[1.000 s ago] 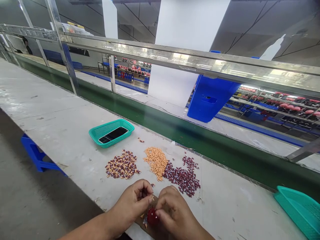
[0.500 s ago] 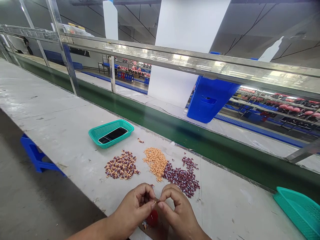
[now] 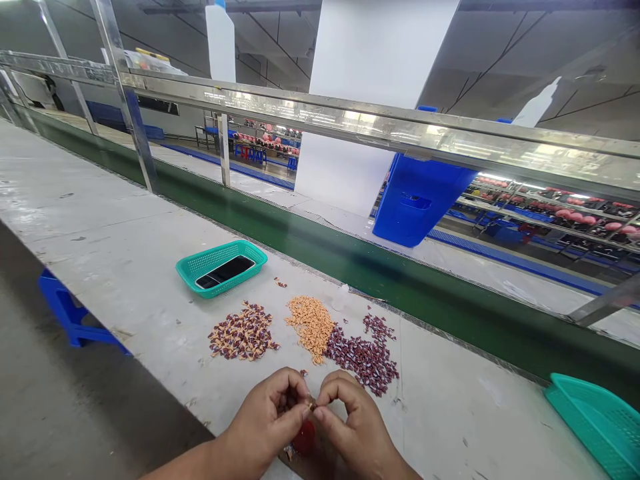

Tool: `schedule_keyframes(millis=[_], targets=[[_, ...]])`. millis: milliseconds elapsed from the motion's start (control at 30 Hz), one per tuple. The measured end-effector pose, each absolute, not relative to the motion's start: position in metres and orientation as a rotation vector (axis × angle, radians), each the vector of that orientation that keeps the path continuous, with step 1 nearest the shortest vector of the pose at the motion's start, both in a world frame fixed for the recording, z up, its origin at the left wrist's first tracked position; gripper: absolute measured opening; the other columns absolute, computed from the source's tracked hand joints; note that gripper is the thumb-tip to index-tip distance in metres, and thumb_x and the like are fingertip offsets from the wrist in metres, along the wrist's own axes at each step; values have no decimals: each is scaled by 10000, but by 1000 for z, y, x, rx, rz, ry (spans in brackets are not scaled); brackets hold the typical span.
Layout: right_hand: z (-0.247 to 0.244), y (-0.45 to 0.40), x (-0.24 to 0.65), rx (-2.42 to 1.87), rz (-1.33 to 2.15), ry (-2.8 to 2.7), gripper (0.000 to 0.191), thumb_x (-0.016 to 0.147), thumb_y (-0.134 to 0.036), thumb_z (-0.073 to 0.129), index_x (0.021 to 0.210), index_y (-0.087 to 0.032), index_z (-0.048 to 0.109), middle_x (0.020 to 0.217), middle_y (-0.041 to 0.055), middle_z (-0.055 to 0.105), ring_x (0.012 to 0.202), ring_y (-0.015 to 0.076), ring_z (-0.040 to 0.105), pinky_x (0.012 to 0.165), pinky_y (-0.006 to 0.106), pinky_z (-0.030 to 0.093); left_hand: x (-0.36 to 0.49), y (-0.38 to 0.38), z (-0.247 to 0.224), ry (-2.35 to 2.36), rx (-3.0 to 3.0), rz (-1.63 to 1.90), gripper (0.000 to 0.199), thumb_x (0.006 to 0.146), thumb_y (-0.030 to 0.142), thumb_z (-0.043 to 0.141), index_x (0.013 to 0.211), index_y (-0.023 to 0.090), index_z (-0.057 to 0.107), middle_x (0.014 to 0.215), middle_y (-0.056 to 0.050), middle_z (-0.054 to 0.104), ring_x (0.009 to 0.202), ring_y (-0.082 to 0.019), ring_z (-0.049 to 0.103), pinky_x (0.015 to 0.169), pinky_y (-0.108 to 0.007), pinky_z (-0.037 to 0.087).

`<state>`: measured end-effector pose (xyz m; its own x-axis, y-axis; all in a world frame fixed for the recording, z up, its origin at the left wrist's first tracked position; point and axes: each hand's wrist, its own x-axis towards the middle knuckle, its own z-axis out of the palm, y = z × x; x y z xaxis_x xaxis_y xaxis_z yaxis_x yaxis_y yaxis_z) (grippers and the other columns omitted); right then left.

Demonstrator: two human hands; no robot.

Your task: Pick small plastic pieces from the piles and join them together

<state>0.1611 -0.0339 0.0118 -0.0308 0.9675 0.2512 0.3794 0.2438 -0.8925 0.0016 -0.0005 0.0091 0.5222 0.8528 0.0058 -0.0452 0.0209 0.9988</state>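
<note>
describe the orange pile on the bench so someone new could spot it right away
On the long white workbench, three small heaps lie between the teal plastic basket and the person's left hand and right hand. The middle one, the orange heap, is the only plain orange one; its neighbours are dark and purplish.
</note>
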Motion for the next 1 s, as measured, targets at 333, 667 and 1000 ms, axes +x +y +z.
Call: schedule_keyframes(millis=[333,667,1000], targets=[[15,-34,163,-1284,906,-1599,98,719,-237,587,636,-199,550,702,13,564,698,172,556,675,286,424,-3,1,10,801,1567,785,51,748,221,554,741,188,514,701,13,561,650,-137,509,624,-259,418],[7,-36,162,-1257,745,-1672,112,739,-218,624,641,-213,569,716,8,584,713,166,542,679,277,413,-3,3,13,755,1494,680,106,740,269,565,737,185,499,656,29,509,625,-131,476,571,-235,396],[14,-21,217,-1497,681,-1531,256,825,-342,549,1042,-221,611,981,74,641,897,232,589,764,346,450,-16,36,15,956,1800,764,57,760,234,502,718,199,519,676,17,545,638,-149,506,598,-247,402]])
